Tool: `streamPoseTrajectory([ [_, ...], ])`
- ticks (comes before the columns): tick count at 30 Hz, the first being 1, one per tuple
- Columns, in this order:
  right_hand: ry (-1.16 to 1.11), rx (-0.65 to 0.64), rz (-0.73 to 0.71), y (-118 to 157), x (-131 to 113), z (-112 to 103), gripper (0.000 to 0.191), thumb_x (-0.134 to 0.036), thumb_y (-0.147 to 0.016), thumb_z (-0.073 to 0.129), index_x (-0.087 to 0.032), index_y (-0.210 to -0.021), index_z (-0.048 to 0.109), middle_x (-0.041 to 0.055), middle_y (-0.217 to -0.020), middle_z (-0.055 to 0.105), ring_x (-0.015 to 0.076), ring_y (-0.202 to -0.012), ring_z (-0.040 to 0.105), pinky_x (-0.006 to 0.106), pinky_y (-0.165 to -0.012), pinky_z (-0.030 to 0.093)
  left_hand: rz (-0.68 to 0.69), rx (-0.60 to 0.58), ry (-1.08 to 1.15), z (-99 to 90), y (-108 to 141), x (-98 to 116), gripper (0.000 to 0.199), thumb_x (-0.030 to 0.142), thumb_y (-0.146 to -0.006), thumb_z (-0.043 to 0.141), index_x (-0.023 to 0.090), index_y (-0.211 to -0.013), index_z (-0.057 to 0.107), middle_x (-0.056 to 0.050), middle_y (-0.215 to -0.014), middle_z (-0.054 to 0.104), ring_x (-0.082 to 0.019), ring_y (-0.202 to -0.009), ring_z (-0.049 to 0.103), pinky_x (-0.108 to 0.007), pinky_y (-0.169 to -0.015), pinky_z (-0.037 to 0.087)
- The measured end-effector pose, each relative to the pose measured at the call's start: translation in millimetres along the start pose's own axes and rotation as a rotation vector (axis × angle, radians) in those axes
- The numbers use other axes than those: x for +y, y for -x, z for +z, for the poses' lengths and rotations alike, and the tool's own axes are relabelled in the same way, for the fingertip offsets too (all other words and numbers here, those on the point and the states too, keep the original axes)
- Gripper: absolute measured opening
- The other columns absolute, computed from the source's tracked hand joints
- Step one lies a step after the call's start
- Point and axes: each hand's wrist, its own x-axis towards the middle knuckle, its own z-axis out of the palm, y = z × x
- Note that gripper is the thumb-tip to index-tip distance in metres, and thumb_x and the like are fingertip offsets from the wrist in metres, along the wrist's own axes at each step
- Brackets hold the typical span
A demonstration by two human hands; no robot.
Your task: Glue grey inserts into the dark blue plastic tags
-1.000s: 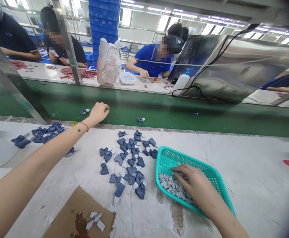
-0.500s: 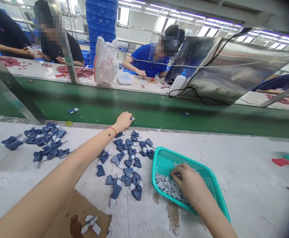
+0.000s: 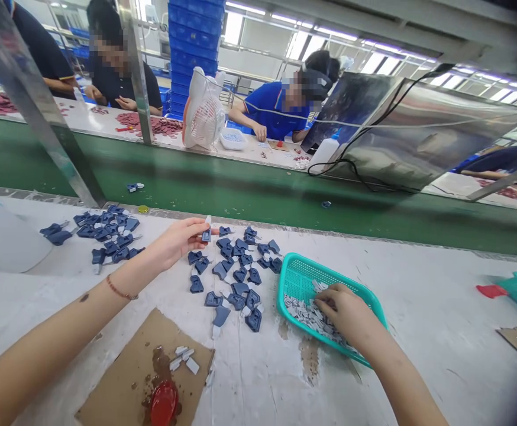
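Between the fingertips of my left hand [image 3: 185, 239] is a dark blue part [image 3: 206, 235] with a light grey tip pointing up. Right beside it, many similar blue parts [image 3: 239, 275] lie spread on the white table. My right hand [image 3: 345, 307] reaches into a green basket [image 3: 288, 272], its fingers bent down among small light grey pieces [image 3: 305, 316]; what the fingertips pinch, if anything, is hidden. A second group of blue parts [image 3: 107, 231] lies farther left.
Near the front, a cardboard sheet [image 3: 125, 367] bears a red lid-like object [image 3: 164, 402] and several grey pieces [image 3: 191, 365]. A green belt [image 3: 241, 204] runs behind the table. A metal post [image 3: 58, 130] stands left; people work across the belt.
My left hand has drawn back from the belt's edge toward the left, with the blue part now plainly visible in it. My right hand remains in the basket. The view has shifted, uncovering the red object.
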Motion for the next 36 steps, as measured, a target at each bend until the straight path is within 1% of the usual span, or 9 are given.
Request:
streamPoseTrajectory([
  [4, 0.032, -0.029, 0.044, -2.8, -6.2, -3.2, 0.025, -0.032, -0.080, 0.055, -0.017, -0.070, 0.072, 0.0144, -0.087, 0.066, 0.0260, -0.072, 0.066, 0.035, -0.064, 0.049, -0.050, 0.007, 0.069, -14.0, 45.6, 1.4, 0.011, 0.025, -0.084, 0.067, 0.016, -0.085, 0.060, -0.011, -0.098, 0.073, -0.012, -0.071, 0.060, -0.026, -0.070, 0.052],
  [10, -0.030, -0.112, -0.012, -10.2, -19.2, -5.0, 0.020, -0.025, -0.076, 0.054, -0.021, -0.061, 0.066, 0.0047, -0.064, 0.068, 0.0198, -0.058, 0.063, 0.027, -0.053, 0.044, -0.083, 0.072, 0.112, -29.4, 95.4, -6.3, 0.020, 0.030, -0.082, 0.071, 0.020, -0.095, 0.059, -0.008, -0.097, 0.074, -0.014, -0.075, 0.062, -0.026, -0.071, 0.052],
  [12, -0.061, -0.102, -0.022, -8.6, -21.5, -5.9, 0.021, -0.027, -0.079, 0.051, -0.021, -0.070, 0.069, 0.0055, -0.071, 0.071, 0.0207, -0.064, 0.066, 0.027, -0.055, 0.046, -0.096, 0.094, 0.127, -32.9, 111.4, -11.9, 0.023, 0.032, -0.082, 0.071, 0.020, -0.098, 0.059, -0.009, -0.099, 0.073, -0.014, -0.078, 0.062, -0.026, -0.071, 0.051],
  [16, -0.108, -0.045, -0.036, -1.8, -24.1, -6.4, 0.031, -0.033, -0.085, 0.046, -0.019, -0.099, 0.070, 0.0093, -0.090, 0.074, 0.0243, -0.082, 0.069, 0.031, -0.066, 0.052, -0.148, 0.169, 0.181, -36.5, 140.4, -28.0, 0.029, 0.037, -0.081, 0.073, 0.022, -0.099, 0.057, -0.007, -0.104, 0.072, -0.013, -0.075, 0.059, -0.025, -0.069, 0.051],
  [18, -0.116, -0.020, -0.053, -0.1, -26.9, -5.0, 0.034, -0.036, -0.087, 0.046, -0.019, -0.105, 0.068, 0.0107, -0.096, 0.073, 0.0263, -0.086, 0.068, 0.034, -0.070, 0.052, -0.174, 0.189, 0.180, -36.5, 152.1, -37.1, 0.031, 0.039, -0.080, 0.073, 0.022, -0.101, 0.058, -0.006, -0.104, 0.071, -0.012, -0.074, 0.056, -0.022, -0.064, 0.048],
  [21, -0.132, -0.008, -0.111, -2.7, -33.6, -2.6, 0.033, -0.035, -0.088, 0.045, -0.021, -0.106, 0.068, 0.0103, -0.105, 0.071, 0.0261, -0.090, 0.066, 0.036, -0.076, 0.051, -0.201, 0.178, 0.139, -35.2, 166.2, -48.9, 0.038, 0.044, -0.077, 0.074, 0.020, -0.105, 0.063, -0.007, -0.102, 0.070, -0.013, -0.074, 0.054, -0.019, -0.056, 0.044],
  [26, -0.159, -0.009, -0.182, -10.8, -40.7, -1.6, 0.024, -0.034, -0.084, 0.051, -0.021, -0.086, 0.071, 0.0103, -0.099, 0.070, 0.0273, -0.089, 0.065, 0.039, -0.081, 0.049, -0.212, 0.153, 0.108, -37.2, 181.1, -63.7, 0.040, 0.047, -0.079, 0.071, 0.022, -0.109, 0.065, -0.007, -0.103, 0.070, -0.016, -0.085, 0.056, -0.020, -0.061, 0.046],
  [31, -0.234, 0.031, -0.146, -11.0, -39.1, 0.6, 0.019, -0.036, -0.078, 0.058, -0.021, -0.080, 0.069, 0.0093, -0.091, 0.072, 0.0270, -0.082, 0.067, 0.039, -0.075, 0.052, -0.223, 0.188, 0.127, -38.5, 189.7, -71.6, 0.042, 0.049, -0.077, 0.073, 0.022, -0.109, 0.066, -0.007, -0.101, 0.071, -0.018, -0.086, 0.057, -0.021, -0.062, 0.046],
  [36, -0.366, 0.126, -0.107, -0.9, -43.8, -0.4, 0.028, -0.046, -0.080, 0.059, -0.019, -0.085, 0.066, 0.0094, -0.084, 0.073, 0.0261, -0.079, 0.071, 0.034, -0.068, 0.057, -0.244, 0.093, 0.196, -28.4, 195.7, -71.0, 0.043, 0.050, -0.076, 0.073, 0.019, -0.105, 0.067, -0.007, -0.094, 0.071, -0.015, -0.075, 0.057, -0.021, -0.058, 0.044],
])
